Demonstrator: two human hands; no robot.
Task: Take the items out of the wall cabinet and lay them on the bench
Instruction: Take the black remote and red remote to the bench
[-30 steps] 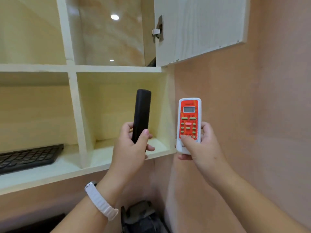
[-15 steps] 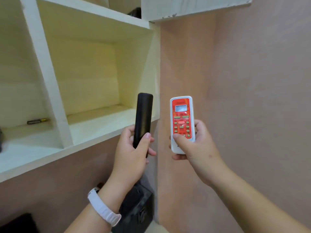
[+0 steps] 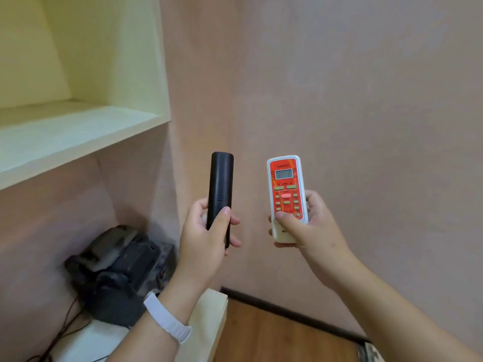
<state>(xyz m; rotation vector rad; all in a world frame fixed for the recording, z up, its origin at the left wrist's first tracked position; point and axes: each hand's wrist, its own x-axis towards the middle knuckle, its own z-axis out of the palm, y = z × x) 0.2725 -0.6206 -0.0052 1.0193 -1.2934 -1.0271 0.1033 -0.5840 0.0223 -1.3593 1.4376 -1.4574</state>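
Observation:
My left hand (image 3: 206, 236) grips the lower end of a slim black remote (image 3: 220, 186), held upright with its back facing me. My right hand (image 3: 305, 228) holds a white remote with a red-orange button face and a small screen (image 3: 286, 189), also upright, thumb resting on its lower buttons. Both remotes hang in the air in front of the pink wall, below and to the right of the pale wall cabinet (image 3: 86, 126), whose visible compartment looks bare. The light bench (image 3: 211, 317) lies below my left wrist.
A black device with cables (image 3: 122, 273) sits on the bench in the corner under the cabinet. The pink wall (image 3: 339, 87) fills the right side. Wooden floor (image 3: 274, 338) with a dark skirting board shows at the bottom right. A white band is on my left wrist.
My view has dropped downward and to the right: the cabinet shelves slid up and left, the keyboard left the frame, and the bench and floor came into sight. Both hands still hold their remotes.

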